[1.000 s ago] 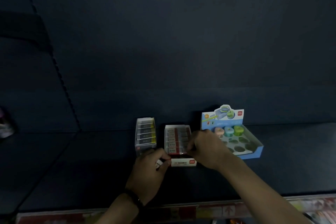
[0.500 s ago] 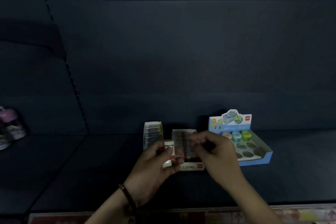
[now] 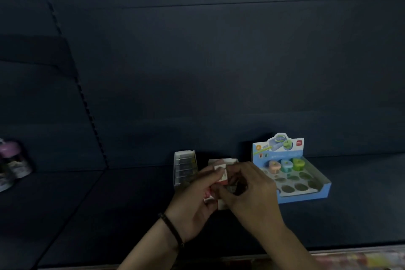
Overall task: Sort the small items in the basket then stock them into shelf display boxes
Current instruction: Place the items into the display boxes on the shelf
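Head view, nearest first: along the bottom edge I see the blurred, coloured front strip (image 3: 355, 259) of the dark shelf (image 3: 122, 208). Above it both forearms reach in, and the left wrist wears a dark band (image 3: 172, 229). My read on the left hand (image 3: 196, 200) is that it is raised, palm toward the right, with thumb and fingertips pinched on a small white-and-red item (image 3: 220, 171) held just above the shelf. The right hand (image 3: 249, 194) meets it from the other side with its fingers curled close to the same item. I cannot tell whether they actually grip anything.

Behind the hands and mostly hidden by them sits a red-and-white display box (image 3: 232, 161). Just left of it stands a grey display box (image 3: 183, 167) filled with dark packs. To the right is a blue display box (image 3: 317, 195) with an upright header card. Three sharpeners (image 3: 286, 165), pink, blue and green, fill its back row. Far off to the left stand some blurred bottles (image 3: 13, 163), against the dark back panel (image 3: 197, 68).
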{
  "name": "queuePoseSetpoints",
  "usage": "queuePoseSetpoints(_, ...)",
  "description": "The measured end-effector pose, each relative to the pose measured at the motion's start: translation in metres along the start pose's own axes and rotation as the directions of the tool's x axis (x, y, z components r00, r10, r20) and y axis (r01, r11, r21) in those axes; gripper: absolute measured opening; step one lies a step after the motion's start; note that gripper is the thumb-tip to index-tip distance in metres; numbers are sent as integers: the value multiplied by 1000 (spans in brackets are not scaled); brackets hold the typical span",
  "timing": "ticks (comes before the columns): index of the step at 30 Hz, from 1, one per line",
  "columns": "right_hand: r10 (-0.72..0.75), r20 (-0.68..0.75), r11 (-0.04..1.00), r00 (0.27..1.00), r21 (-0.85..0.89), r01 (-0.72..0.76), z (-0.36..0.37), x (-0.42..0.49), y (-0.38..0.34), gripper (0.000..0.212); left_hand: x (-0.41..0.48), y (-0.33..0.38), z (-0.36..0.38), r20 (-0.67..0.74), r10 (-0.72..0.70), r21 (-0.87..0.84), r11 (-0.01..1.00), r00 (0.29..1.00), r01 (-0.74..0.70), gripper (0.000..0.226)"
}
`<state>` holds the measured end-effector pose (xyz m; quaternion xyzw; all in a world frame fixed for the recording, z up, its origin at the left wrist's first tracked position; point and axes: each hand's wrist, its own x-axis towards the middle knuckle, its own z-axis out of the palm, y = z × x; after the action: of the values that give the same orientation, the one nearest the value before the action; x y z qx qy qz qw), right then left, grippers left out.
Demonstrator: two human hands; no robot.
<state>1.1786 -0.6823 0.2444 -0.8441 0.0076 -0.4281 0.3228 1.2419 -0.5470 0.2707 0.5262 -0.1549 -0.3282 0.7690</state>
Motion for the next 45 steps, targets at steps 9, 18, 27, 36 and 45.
queuePoseSetpoints(9,-140,96,990,985,-14,142,-21,24,13,29,-6,-2,-6,-134,203,354,924,970,-145,20)
queuePoseSetpoints(18,108,683,986,722,-166,9,-25,62,30,8,-3,-47,-53,-101,449,836,523,888,-169,19)
queuePoseSetpoints(27,189,769,975,610,-221,-23,-5,67,32,8,-1,-51,-62,-113,369,813,569,923,-128,23)
queuePoseSetpoints(36,210,797,952,567,-300,68,-7,59,27,28,-10,-49,-59,-126,261,712,695,957,-96,33)
queuePoseSetpoints(45,145,662,984,735,-172,-40,-26,46,31,23,-20,-24,-53,11,154,449,882,988,-143,34)
